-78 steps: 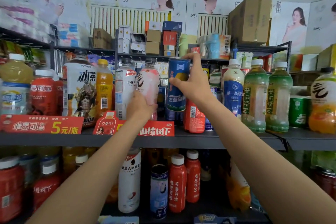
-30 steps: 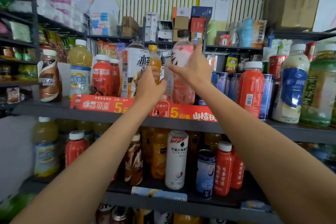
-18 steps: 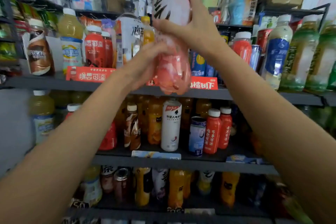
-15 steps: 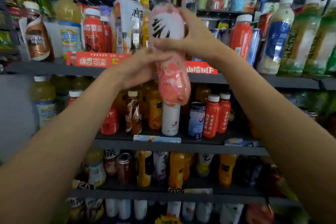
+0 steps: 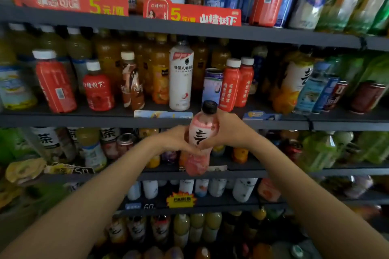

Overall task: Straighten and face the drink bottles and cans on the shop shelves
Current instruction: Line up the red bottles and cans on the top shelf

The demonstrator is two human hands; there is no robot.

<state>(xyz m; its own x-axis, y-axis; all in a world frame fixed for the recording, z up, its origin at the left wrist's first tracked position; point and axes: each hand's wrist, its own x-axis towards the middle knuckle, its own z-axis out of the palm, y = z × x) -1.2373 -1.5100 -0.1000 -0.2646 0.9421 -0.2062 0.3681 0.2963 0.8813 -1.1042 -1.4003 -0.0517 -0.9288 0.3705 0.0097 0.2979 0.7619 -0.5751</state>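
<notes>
the pink bottle (image 5: 199, 143) is now well down from where it stood a couple of seconds ago: then it was on the top shelf among the other drinks, half a second ago it was held in front of the red price strip (image 5: 191, 16), and now it hangs in the air in front of the third shelf (image 5: 273, 172), its black cap level with the second shelf's edge. both hands carry it. the left hand (image 5: 174, 143) curls round its left side and the right hand (image 5: 229, 132) wraps the right side and shoulder, thumbs meeting over the label. the bottle is upright, tilted slightly, label facing the camera, and touches no shelf.

the view has dropped with it, so the lower rows now fill the frame. on the bottom shelves stand bottles (image 5: 134, 229) with what looks like the same black mark, though they are blurred. so the bottle has likely been pulled as a stray from the top row and is on its way to its own kind lower down. the gap it left up top still wants closing and facing.
</notes>
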